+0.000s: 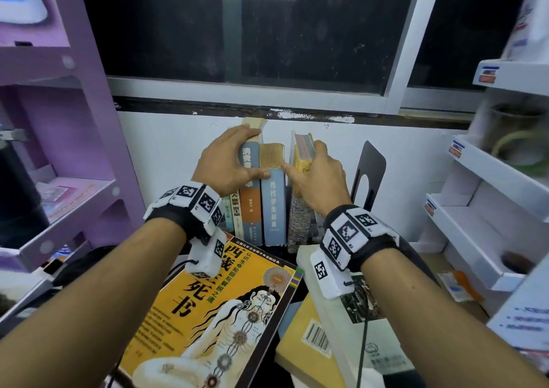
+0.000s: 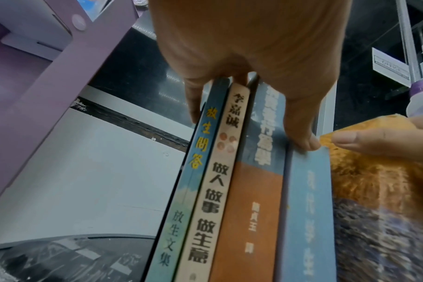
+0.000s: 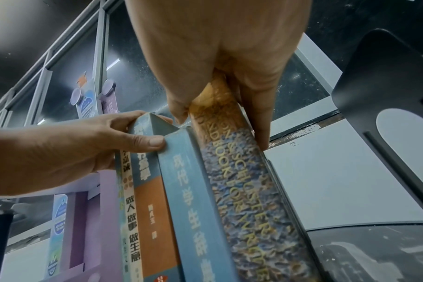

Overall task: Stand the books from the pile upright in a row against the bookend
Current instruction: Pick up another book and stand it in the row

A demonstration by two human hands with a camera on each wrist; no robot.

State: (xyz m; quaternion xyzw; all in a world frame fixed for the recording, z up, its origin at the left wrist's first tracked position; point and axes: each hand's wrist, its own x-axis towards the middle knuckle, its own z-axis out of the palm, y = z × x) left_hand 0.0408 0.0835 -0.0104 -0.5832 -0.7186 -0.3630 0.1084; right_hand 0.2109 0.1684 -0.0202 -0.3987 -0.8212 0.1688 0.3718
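Both hands clamped on upright books: left hand (image 1: 225, 162) on blue-orange book (image 1: 251, 209), right hand (image 1: 319, 177) on mottled book (image 1: 300, 221)

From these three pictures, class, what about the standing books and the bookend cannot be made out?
- Bookend foot, head view: hidden behind the right hand.
- Mottled book title, right wrist view: blurred, top covered by fingers.
- Blue-and-orange book top, left wrist view: under the left hand.

Small shop or stockroom corner, white display shelves (image 1: 487, 185) with price labels (image 1: 457, 149), purple rack (image 1: 89, 96), dark window (image 1: 252, 31), books on a cluttered worktop
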